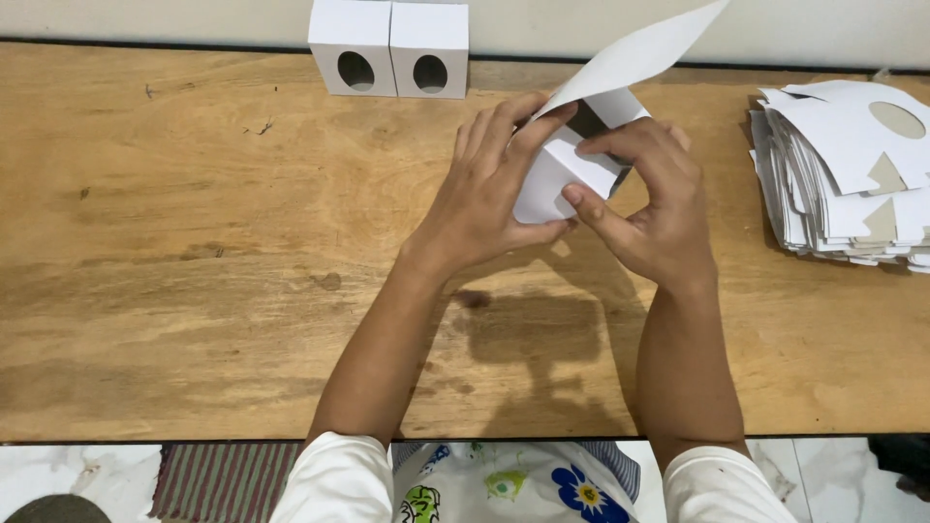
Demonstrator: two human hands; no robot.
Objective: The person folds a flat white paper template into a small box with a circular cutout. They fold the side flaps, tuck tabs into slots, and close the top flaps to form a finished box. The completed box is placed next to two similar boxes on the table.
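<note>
White card box (567, 167) | left hand (489, 194) grips its side | right hand (651, 199) pinches its flap

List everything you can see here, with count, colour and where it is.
Half-folded box: one, white, held above table centre, flap raised.
Finished boxes: two, white, round hole in front, side by side at table's far edge.
Stack of flat blanks: one pile, white with grey undersides, right end of table.
Table: one, brown wood.
Striped cloth: one, on the floor, bottom left.
Left hand: one, gripping the box.
Right hand: one, gripping the box.
Sleeves: two, white, bottom edge.
</note>
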